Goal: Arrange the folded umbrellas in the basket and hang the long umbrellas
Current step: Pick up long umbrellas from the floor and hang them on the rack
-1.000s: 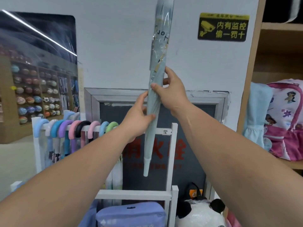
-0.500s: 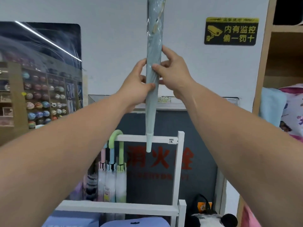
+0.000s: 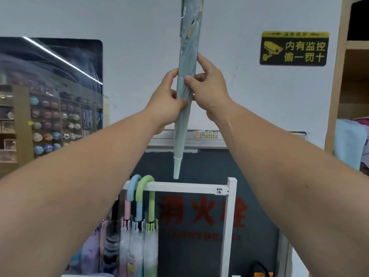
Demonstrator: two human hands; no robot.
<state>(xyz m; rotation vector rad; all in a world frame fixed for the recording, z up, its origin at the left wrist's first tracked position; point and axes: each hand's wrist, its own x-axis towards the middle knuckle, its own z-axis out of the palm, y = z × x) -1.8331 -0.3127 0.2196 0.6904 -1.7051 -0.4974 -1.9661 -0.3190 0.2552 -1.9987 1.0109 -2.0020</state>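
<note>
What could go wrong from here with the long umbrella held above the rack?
Both hands, left and right, pinch the plastic-wrapped umbrella mid-shaft, so it could slip. Its tip points down just above the white bar and could knock it. The handle is out of view, so hooking may go blind.

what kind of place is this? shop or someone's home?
Most likely a shop. A white display rack holds several hook-handled umbrellas side by side, shelves of small round goods line the left, and a yellow-on-black surveillance sign hangs on the wall. Both hands grip a packaged long umbrella.
</note>
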